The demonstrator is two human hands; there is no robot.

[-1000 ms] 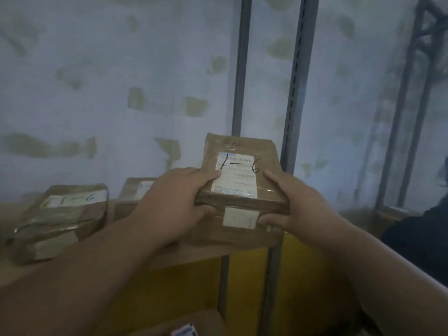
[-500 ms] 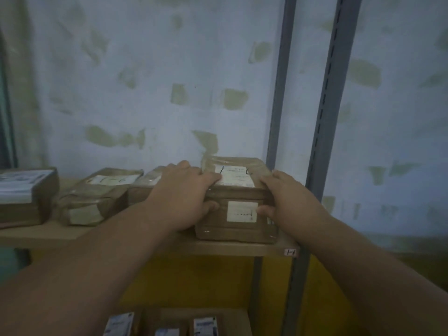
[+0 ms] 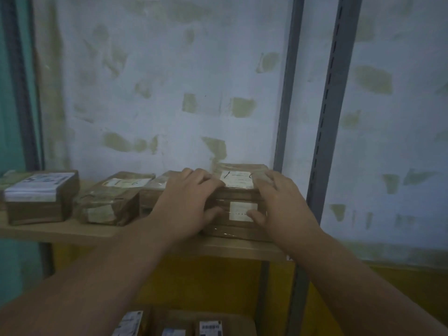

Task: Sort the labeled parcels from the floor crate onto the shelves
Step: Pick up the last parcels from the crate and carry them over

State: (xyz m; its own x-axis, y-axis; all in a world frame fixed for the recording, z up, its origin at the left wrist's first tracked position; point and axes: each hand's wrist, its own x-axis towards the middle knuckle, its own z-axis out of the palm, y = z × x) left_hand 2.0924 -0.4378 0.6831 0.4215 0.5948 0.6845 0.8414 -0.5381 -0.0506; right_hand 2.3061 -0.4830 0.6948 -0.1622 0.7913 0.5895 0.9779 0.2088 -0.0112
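Note:
A brown taped parcel [image 3: 238, 190] with a white label marked "1-6" sits at the right end of the wooden shelf [image 3: 60, 232], on top of another brown parcel [image 3: 235, 230]. My left hand [image 3: 186, 204] grips its left side, fingers over the top edge and thumb on the front. My right hand [image 3: 278, 202] holds its right side the same way, thumb pressed on the small front label. More parcels lie on the shelf to the left: one hidden mostly behind my left hand, one marked "1-6" [image 3: 114, 202], and a box with a white label [image 3: 41, 197].
Two grey slotted uprights [image 3: 327, 117] of the rack stand just right of the parcel. A patched white wall is behind the shelf. A lower shelf [image 3: 244, 321] holds several labelled parcels [image 3: 209, 327]. Yellow surface shows below the shelf.
The parcel went from held tilted in the air above the shelf to resting flat on the shelf stack. Both hands stayed on its sides; my view shifted left and up.

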